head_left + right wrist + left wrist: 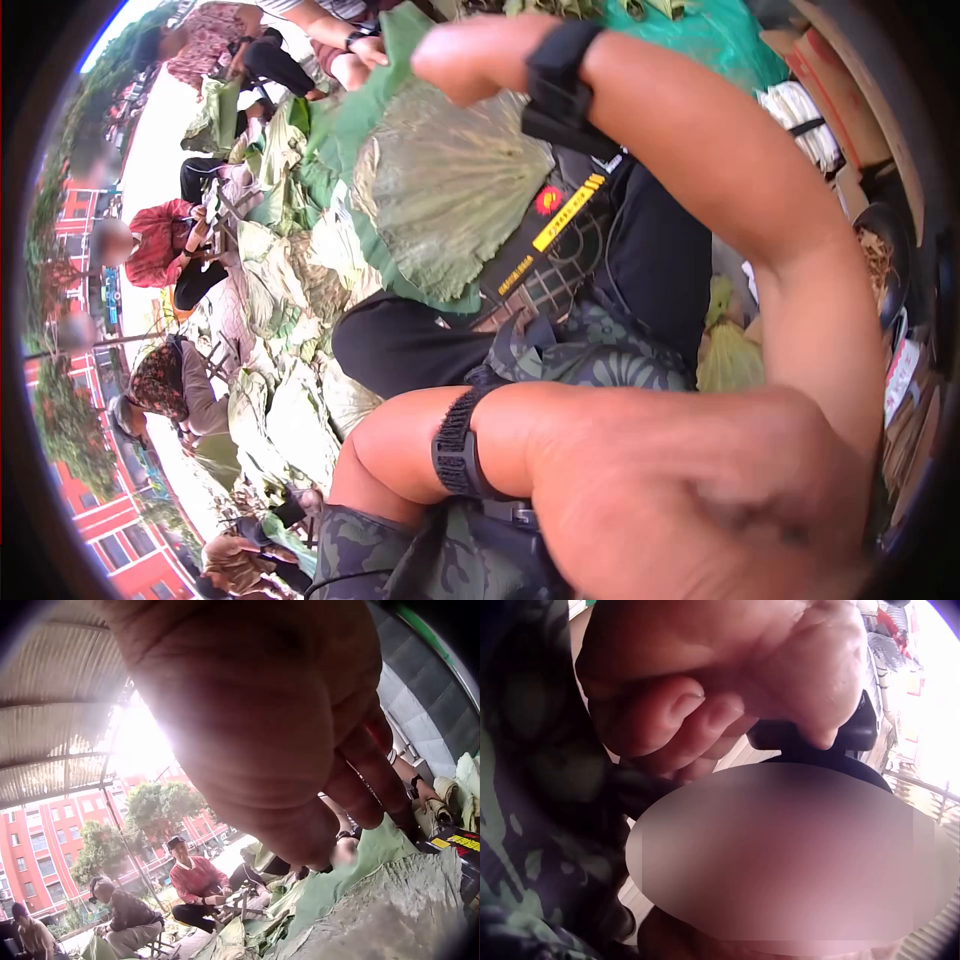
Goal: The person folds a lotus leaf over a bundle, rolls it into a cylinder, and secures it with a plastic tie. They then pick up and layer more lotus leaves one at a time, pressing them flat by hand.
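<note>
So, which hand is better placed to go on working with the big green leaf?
The right. The right hand is already at the upper edge of the big green leaf and seems to grip it. The left hand is curled close to the camouflage clothing, away from the leaf.

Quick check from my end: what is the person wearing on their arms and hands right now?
Both arms are bare, with no sleeves or gloves. Each wrist carries a black strap: a ribbed elastic-looking band on the arm low in the head view, and a black band with a boxy black unit on the arm raised at the top. The hands show no rings or markings.
</note>
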Demonstrator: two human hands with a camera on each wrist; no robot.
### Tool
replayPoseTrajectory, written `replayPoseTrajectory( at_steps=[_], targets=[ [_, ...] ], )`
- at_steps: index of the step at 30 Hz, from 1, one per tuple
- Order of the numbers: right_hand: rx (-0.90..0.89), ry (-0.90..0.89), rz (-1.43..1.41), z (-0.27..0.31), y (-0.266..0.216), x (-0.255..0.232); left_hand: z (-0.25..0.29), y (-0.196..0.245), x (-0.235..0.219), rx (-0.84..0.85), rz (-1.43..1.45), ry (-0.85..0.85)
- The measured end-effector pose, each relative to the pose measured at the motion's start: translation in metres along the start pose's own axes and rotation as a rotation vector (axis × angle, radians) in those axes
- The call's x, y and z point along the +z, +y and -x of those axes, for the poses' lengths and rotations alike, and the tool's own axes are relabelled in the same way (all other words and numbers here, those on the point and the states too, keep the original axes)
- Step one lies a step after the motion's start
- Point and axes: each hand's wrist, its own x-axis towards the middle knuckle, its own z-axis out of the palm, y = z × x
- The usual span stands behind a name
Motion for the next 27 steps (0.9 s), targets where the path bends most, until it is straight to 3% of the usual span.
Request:
replayPoseTrajectory(
  at_steps=[2, 3, 5, 6, 8, 10, 11, 13, 15, 16, 18, 20, 22, 23, 26, 27],
  targets=[
    [-0.042, 0.012, 0.057, -0.025, 0.022, 0.011, -0.002, 0.009, 0.005, 0.019, -0.048, -0.038],
    [-0.021, -0.071, 0.047, -0.019, 0.023, 0.009, 0.002, 0.014, 0.005, 0.027, -0.060, -0.044],
    [0.071, -0.283, -0.013, 0.005, 0.021, 0.008, 0.014, 0.025, 0.000, -0.005, -0.323, 0.102],
    [0.146, -0.412, -0.063, 0.020, 0.019, 0.010, 0.019, 0.017, -0.015, 0.144, -0.395, 0.120],
    [0.289, -0.487, -0.135, 0.059, 0.009, 0.018, 0.051, 0.029, -0.027, 0.051, -0.562, 0.451],
    [0.371, -0.314, -0.256, 0.089, 0.021, 0.068, 0.087, 0.018, -0.066, 0.098, -0.720, 0.718],
    [0.414, -0.220, -0.263, 0.104, 0.017, 0.084, 0.104, 0.013, -0.077, 0.017, -0.711, 0.934],
    [0.463, -0.083, -0.244, 0.120, 0.006, 0.115, 0.143, -0.014, -0.116, -0.115, -0.516, 1.290],
    [0.513, -0.039, -0.205, 0.121, -0.002, 0.138, 0.187, -0.051, -0.160, -0.025, -0.073, 1.352],
    [0.506, -0.047, -0.203, 0.118, -0.004, 0.143, 0.194, -0.061, -0.175, -0.016, -0.066, 1.353],
    [0.425, 0.021, -0.047, 0.108, -0.007, 0.151, 0.205, -0.078, -0.199, 0.079, 0.336, 1.550],
    [0.386, -0.041, -0.041, 0.090, -0.005, 0.151, 0.215, -0.084, -0.228, 0.163, 0.405, 1.552],
    [0.301, -0.220, -0.057, 0.074, -0.002, 0.148, 0.208, -0.080, -0.246, 0.491, 0.637, 1.741],
    [0.294, -0.335, -0.061, 0.066, 0.000, 0.147, 0.202, -0.083, -0.248, 0.635, 0.584, 1.728],
    [0.235, -0.409, -0.062, 0.058, 0.003, 0.144, 0.188, -0.083, -0.251, 0.951, 0.706, 1.645],
    [0.228, -0.376, -0.088, 0.058, 0.001, 0.145, 0.191, -0.082, -0.251, 0.961, 0.719, 1.645]
  ],
)
